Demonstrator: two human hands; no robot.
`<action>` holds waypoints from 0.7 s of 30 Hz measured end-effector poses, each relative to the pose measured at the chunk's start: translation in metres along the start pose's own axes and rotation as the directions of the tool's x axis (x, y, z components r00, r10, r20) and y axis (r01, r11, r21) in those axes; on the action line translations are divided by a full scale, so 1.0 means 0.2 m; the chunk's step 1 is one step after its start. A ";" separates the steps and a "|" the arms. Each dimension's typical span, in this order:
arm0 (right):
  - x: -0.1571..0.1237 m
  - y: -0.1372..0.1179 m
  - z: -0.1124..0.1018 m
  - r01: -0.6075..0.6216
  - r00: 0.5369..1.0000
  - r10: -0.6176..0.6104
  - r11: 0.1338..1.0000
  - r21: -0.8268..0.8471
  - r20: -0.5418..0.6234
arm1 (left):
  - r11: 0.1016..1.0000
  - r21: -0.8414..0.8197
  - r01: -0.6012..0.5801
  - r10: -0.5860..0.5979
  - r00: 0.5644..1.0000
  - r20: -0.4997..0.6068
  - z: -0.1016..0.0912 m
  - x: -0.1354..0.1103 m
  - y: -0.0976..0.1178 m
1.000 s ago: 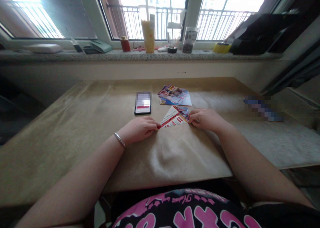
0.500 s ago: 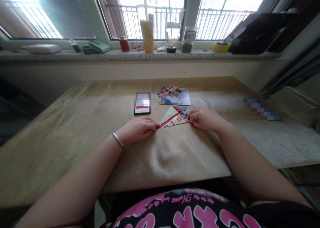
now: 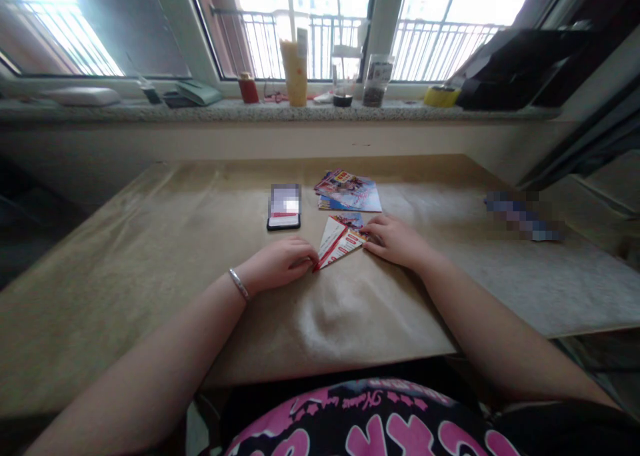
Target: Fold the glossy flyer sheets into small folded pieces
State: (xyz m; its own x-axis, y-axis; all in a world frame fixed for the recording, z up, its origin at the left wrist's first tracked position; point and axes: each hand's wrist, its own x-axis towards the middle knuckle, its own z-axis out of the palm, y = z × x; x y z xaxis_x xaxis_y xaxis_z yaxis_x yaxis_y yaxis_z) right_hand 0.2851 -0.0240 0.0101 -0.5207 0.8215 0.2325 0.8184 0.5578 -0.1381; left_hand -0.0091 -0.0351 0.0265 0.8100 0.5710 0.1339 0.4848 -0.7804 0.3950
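A folded paper leaflet (image 3: 340, 241) lies on the cloth-covered table in front of me, creased into a pointed shape with white, red and blue print. My left hand (image 3: 285, 261) has its fingers closed on the leaflet's narrow tip at the near left. At the wider right end, my right hand (image 3: 393, 239) grips the edge between thumb and fingers, covering that corner. Just beyond the leaflet rests a small pile of colourful printed leaflets (image 3: 350, 193). A phone (image 3: 284, 221) with a lit screen lies beyond my left hand.
The table (image 3: 150, 256) wears a shiny beige cover. At its right side lies a blurred bluish item (image 3: 523, 216). Along the windowsill (image 3: 225, 113) stand a tall yellow cup (image 3: 295, 73), a red bottle (image 3: 248, 89), clear containers, yellow tape (image 3: 442, 96) and a black bag (image 3: 505, 76).
The folded leaflet has turned, its left tip coming nearer to me. My right hand has shifted left along its edge, and my left hand has moved slightly toward me with the tip.
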 end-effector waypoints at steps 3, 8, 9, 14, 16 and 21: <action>0.01 -0.02 0.02 0.002 1.000 -0.002 1.000 -0.025 -0.013 | 1.000 -0.020 0.005 -0.006 1.000 -0.030 0.03 0.01 0.00; 0.03 -0.03 0.04 0.019 0.999 -0.018 1.000 0.018 -0.044 | 0.998 0.065 -0.015 0.021 0.994 -0.104 0.06 0.01 -0.03; 0.03 -0.03 0.04 0.020 0.998 -0.018 0.999 0.031 -0.053 | 0.994 0.107 -0.022 0.033 0.994 -0.103 0.06 0.01 -0.04; 0.04 -0.03 0.07 0.022 0.996 -0.015 0.996 0.082 -0.083 | 0.969 0.238 -0.060 0.073 0.996 -0.045 0.06 0.00 -0.05; 0.05 -0.03 0.08 0.015 0.996 -0.007 0.996 0.093 -0.085 | 0.969 0.239 -0.066 0.077 0.996 -0.037 0.05 0.00 -0.05; 0.07 -0.01 0.12 0.001 0.995 0.010 0.994 0.109 -0.096 | 0.983 0.159 -0.093 0.099 0.995 -0.032 0.05 0.01 -0.04</action>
State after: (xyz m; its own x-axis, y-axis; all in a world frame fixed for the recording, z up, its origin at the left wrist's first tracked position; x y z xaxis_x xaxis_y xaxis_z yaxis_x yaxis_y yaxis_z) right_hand 0.2702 -0.0102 -0.0097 -0.4866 0.8117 0.3229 0.7868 0.5679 -0.2418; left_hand -0.0078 -0.0314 0.0143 0.8430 0.4986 0.2019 0.4537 -0.8606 0.2313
